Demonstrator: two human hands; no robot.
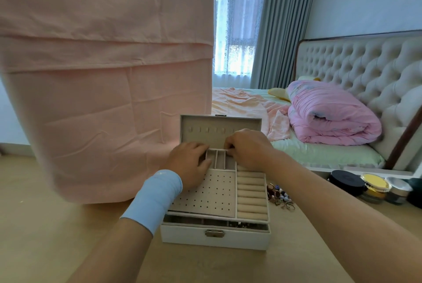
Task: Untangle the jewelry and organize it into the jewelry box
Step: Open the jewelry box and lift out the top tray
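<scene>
A white jewelry box point(214, 238) stands open on the wooden table, its lid point(219, 128) upright with a row of hooks. A beige tray point(212, 193) with a holed earring panel, ring rolls and small compartments sits raised on top of the box. My left hand point(190, 164), with a blue wristband, rests on the tray's far left corner, fingers curled over its edge. My right hand point(247, 149) grips the tray's far edge with curled fingers. A tangled pile of jewelry point(279, 196) lies on the table right of the box. More jewelry shows dimly in the lower layer.
Pink cloth point(102, 77) hangs over something tall just left of and behind the box. Several round jars point(370, 188) stand at the table's right end. A bed with a rolled pink quilt point(331, 113) lies beyond the table.
</scene>
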